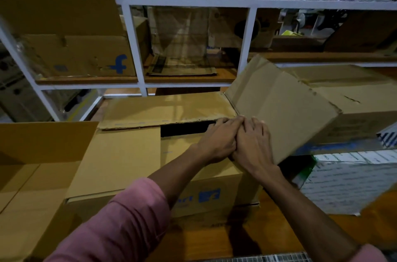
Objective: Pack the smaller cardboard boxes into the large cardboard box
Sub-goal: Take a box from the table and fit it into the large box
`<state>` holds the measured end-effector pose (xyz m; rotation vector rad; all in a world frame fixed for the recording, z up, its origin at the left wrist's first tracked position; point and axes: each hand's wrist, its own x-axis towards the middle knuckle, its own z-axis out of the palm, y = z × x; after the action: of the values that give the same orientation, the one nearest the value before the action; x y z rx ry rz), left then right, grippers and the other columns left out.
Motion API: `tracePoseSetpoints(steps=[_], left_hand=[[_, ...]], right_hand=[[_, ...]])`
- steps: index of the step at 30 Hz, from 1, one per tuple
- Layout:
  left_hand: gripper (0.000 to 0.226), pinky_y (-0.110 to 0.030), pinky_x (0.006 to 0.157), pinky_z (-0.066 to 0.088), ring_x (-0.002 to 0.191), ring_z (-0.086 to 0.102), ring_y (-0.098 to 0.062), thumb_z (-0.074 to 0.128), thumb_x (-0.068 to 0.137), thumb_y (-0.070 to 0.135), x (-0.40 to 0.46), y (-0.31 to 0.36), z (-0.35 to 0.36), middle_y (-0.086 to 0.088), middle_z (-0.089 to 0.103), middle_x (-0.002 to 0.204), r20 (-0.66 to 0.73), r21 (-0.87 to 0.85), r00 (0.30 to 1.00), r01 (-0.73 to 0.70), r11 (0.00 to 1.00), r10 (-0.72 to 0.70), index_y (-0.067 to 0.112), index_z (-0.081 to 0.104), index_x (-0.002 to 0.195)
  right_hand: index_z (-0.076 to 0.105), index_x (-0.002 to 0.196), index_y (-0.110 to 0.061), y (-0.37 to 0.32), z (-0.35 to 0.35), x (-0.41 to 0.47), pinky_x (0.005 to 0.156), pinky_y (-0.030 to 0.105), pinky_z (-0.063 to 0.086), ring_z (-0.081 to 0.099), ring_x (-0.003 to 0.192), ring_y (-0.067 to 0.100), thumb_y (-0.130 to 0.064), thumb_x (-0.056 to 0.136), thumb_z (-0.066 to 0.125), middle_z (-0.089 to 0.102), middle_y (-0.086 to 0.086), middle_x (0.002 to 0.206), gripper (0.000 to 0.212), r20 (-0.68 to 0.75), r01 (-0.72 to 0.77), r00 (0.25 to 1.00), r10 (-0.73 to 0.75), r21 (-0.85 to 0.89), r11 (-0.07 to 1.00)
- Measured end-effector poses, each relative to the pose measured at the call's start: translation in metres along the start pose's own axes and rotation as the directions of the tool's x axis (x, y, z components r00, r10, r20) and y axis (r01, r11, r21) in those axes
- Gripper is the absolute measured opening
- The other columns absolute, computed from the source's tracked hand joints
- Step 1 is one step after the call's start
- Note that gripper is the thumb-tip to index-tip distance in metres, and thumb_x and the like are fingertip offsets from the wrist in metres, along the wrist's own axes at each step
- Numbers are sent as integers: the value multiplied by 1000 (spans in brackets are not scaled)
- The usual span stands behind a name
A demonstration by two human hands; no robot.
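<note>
Head view. The left hand (pixel 217 141) and right hand (pixel 252 143) lie side by side, touching, palms down with fingers extended, not curled round anything. They press on the top of a cardboard box (pixel 193 188) printed with a blue logo on its near face. The left fingertips (pixel 219 121) reach the edge of a dark gap (pixel 187 129) between the flaps; just beyond that gap lies the far flap (pixel 167 109), folded almost flat. Left of the left fingers the side flap (pixel 116 160) lies flat. Right of the right fingers a raised flap (pixel 281 107) stands tilted, its lower edge passing under or beside the right hand; which cannot be told. Whether smaller boxes sit inside is hidden.

To the far left of the hands a second, open carton (pixel 32 175) shows its bare interior; either carton could be the large one of the task. Behind stands a white shelving rack (pixel 247 2) holding further cartons.

Likely step: closing the flaps. Risks, as judgement:
- the raised flap may spring up once pressure is released, since nothing secures it;
- the flap under the palms may buckle into the gap if pressed where nothing supports it;
- uneven pressure may slide the box on the wooden surface (pixel 210 238).
</note>
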<state>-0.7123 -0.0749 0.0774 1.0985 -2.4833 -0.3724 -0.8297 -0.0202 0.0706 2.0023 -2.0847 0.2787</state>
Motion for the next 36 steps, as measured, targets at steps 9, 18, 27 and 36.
tracePoseSetpoints(steps=[9, 18, 27, 36], left_hand=[[23, -47, 82, 50, 99, 60, -31, 46, 97, 28, -34, -61, -45, -10, 65, 111, 24, 353, 929, 337, 873, -368, 13, 60, 108], [38, -52, 102, 40, 126, 49, -32, 47, 100, 31, -53, -84, -55, -10, 54, 138, -65, 383, 934, 349, 855, -352, 15, 50, 133], [20, -39, 68, 36, 88, 62, -30, 47, 98, 28, -46, -76, -47, -9, 67, 101, -182, 458, 972, 217, 862, -148, 14, 60, 104], [38, -44, 95, 47, 117, 52, -26, 51, 95, 28, -24, -31, -17, -5, 58, 130, -242, 279, 970, 90, 956, -21, 18, 51, 131]], right_hand=[[53, 108, -21, -57, 2, 41, 80, 43, 50, 60, 98, 30, -33, 96, 52, 62, 7, 113, 17, 319, 236, 888, -330, 300, 924], [37, 146, -19, -92, 0, 77, 103, 55, 45, 49, 122, 38, -30, 92, 56, 41, 10, 140, 59, 415, 281, 808, -418, 352, 893], [56, 101, -21, -68, 5, 51, 80, 45, 53, 60, 91, 22, -29, 96, 52, 61, 0, 103, 10, 220, 235, 911, -350, 420, 877], [70, 124, -15, -20, -21, 34, 107, 45, 47, 57, 126, 27, -25, 98, 54, 61, 9, 140, 32, -79, 153, 988, -135, 306, 940]])
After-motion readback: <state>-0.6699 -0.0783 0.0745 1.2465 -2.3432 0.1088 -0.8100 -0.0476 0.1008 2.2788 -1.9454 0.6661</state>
